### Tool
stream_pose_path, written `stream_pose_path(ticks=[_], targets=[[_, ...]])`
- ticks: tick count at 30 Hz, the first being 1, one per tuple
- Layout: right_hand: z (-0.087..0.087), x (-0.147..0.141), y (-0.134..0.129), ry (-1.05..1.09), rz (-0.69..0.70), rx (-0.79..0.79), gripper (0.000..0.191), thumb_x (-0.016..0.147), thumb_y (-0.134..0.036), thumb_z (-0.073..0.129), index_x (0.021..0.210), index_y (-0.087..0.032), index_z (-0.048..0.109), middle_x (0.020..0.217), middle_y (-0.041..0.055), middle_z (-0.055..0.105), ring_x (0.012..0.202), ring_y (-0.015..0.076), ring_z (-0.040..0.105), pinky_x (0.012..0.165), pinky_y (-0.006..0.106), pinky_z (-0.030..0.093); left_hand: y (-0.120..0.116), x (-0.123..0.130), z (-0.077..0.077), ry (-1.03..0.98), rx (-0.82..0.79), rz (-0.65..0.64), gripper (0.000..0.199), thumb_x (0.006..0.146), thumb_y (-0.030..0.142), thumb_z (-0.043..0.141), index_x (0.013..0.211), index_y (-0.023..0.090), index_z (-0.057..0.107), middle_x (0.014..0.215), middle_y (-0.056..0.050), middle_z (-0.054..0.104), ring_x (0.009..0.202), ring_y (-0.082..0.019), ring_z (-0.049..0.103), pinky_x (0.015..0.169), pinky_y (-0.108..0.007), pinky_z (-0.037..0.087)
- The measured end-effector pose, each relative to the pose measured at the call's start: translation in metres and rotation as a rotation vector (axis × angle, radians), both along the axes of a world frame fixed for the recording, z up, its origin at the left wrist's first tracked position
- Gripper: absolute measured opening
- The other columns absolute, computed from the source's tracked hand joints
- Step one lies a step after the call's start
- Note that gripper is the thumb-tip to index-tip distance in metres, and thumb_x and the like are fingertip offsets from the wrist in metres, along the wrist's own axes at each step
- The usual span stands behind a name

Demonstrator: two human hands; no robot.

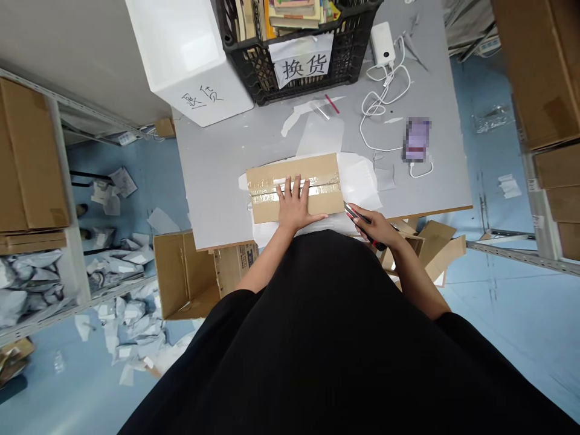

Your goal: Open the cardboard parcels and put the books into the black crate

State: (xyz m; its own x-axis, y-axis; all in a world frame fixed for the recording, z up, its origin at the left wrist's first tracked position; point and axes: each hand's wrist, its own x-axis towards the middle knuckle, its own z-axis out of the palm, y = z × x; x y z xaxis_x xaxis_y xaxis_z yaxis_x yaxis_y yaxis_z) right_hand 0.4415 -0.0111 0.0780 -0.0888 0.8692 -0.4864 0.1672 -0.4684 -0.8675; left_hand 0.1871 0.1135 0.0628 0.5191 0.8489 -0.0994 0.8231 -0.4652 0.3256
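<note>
A flat brown cardboard box (317,166) lies on the table, with clear tape running along its middle seam. Fingers spread, my left hand (294,205) presses flat on top of the box, over the tape. My right hand (375,226) is wrapped round a black and red utility knife (362,219). The knife's tip is at the box's right end, near its front corner; whether it touches the cardboard I cannot tell. White packing sheet (360,181) spreads under the box and sticks out on its right.
At the back of the grey table (217,187) stand a white bin (181,48) and a black crate (308,72) of books. A phone (416,140) and white cable (385,90) lie right. Open cartons (190,278) stand below the front edge; white packages (131,320) litter the floor.
</note>
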Motion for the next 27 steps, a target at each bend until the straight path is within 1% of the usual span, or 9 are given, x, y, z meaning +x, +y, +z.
stream_pose_path(ticks=[6,9,11,13,15,17,21,24,27], targets=[[-0.007,0.003,-0.009,0.129,-0.043,-0.069,0.082,0.088,-0.056,0.066,0.159,-0.024,0.041,0.075,-0.0018,0.064,0.051,0.0129,0.056,0.053,0.030,0.051,0.001,-0.004,0.000,-0.016,0.004,-0.024,0.117,0.067,0.094,0.053,0.156,0.019,0.041,0.166,-0.021,0.031,0.159,-0.045,0.008,0.125,-0.069,0.001],[-0.002,0.023,-0.014,0.132,-0.041,-0.095,0.083,0.087,-0.056,0.068,0.158,-0.024,0.041,0.074,-0.0019,0.064,0.052,0.0128,0.055,0.054,0.031,0.052,0.002,-0.006,0.001,-0.030,0.018,-0.024,0.113,0.067,0.094,0.054,0.152,0.020,0.044,0.164,-0.021,0.035,0.158,-0.045,0.012,0.125,-0.069,0.002],[-0.005,0.043,-0.016,0.083,-0.091,-0.100,0.083,0.087,-0.056,0.068,0.159,-0.024,0.040,0.076,-0.0014,0.065,0.051,0.0137,0.056,0.054,0.032,0.052,0.002,-0.008,0.002,-0.044,0.027,-0.025,0.108,0.069,0.092,0.054,0.149,0.020,0.047,0.160,-0.021,0.040,0.156,-0.045,0.019,0.126,-0.069,0.004],[-0.018,0.061,-0.013,-0.036,-0.152,-0.108,0.077,0.089,-0.054,0.065,0.156,-0.023,0.042,0.080,0.0010,0.069,0.055,0.0164,0.060,0.056,0.034,0.053,0.002,-0.009,0.003,-0.066,0.032,-0.028,0.103,0.072,0.091,0.054,0.145,0.018,0.049,0.151,-0.022,0.047,0.152,-0.043,0.030,0.127,-0.066,0.007],[-0.040,0.069,-0.003,-0.250,-0.186,-0.136,0.058,0.091,-0.049,0.060,0.139,-0.017,0.058,0.081,0.0047,0.071,0.060,0.0199,0.064,0.062,0.036,0.055,0.003,-0.012,0.003,-0.089,0.034,-0.032,0.100,0.073,0.089,0.054,0.142,0.017,0.052,0.143,-0.022,0.052,0.146,-0.041,0.039,0.129,-0.063,0.010],[-0.065,0.063,0.012,-0.517,-0.194,-0.138,0.039,0.093,-0.041,0.056,0.120,-0.014,0.066,0.086,0.0100,0.073,0.071,0.0228,0.068,0.072,0.037,0.055,0.003,-0.018,0.003,-0.103,0.044,-0.021,0.097,0.075,0.088,0.054,0.140,0.016,0.053,0.138,-0.022,0.054,0.141,-0.040,0.043,0.129,-0.061,0.014],[-0.104,0.023,0.040,-0.851,-0.081,-0.146,0.034,0.094,-0.034,0.052,0.116,-0.013,0.066,0.116,0.0215,0.068,0.104,0.0310,0.065,0.091,0.042,0.050,0.003,-0.044,0.005,-0.107,0.059,0.085,0.092,0.076,0.087,0.054,0.136,0.017,0.056,0.138,-0.021,0.053,0.137,-0.040,0.044,0.125,-0.060,0.022],[-0.117,-0.002,0.047,-0.911,-0.034,-0.205,0.037,0.096,-0.035,0.048,0.122,-0.013,0.064,0.125,0.0232,0.062,0.111,0.0325,0.061,0.093,0.043,0.048,0.005,-0.068,0.009,-0.096,0.045,0.154,0.087,0.078,0.085,0.054,0.135,0.020,0.056,0.139,-0.020,0.053,0.135,-0.041,0.044,0.120,-0.059,0.030],[-0.121,-0.011,0.047,-0.908,-0.009,-0.225,0.037,0.095,-0.032,0.048,0.122,-0.012,0.064,0.120,0.0217,0.062,0.110,0.0321,0.059,0.094,0.043,0.047,0.010,-0.083,0.016,-0.068,0.022,0.126,0.084,0.078,0.081,0.057,0.136,0.020,0.056,0.138,-0.019,0.053,0.131,-0.040,0.045,0.117,-0.055,0.035]])
